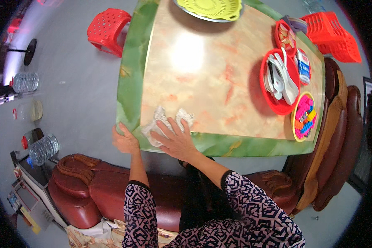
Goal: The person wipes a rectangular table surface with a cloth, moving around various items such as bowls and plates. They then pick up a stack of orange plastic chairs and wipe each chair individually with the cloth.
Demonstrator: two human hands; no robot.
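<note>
My right hand (175,140) lies with its fingers spread over a crumpled white cloth (155,126), pressing it onto the table top near the front left corner. Part of the cloth bunches up beyond the fingertips. My left hand (127,139) is at that same corner, by the green border of the table (130,105); its fingers are loosely bent with a gap between them, and no object shows in it. Whether it rests on the edge I cannot tell.
Along the table's right side stand a red bowl of spoons (279,80), a smaller red dish (286,37), a blue-and-white packet (304,66) and a yellow-rimmed basket of bricks (305,118). A yellow-green colander (211,8) sits at the far edge. Red stool (108,31), sofa (124,194) and bottles (44,149) surround it.
</note>
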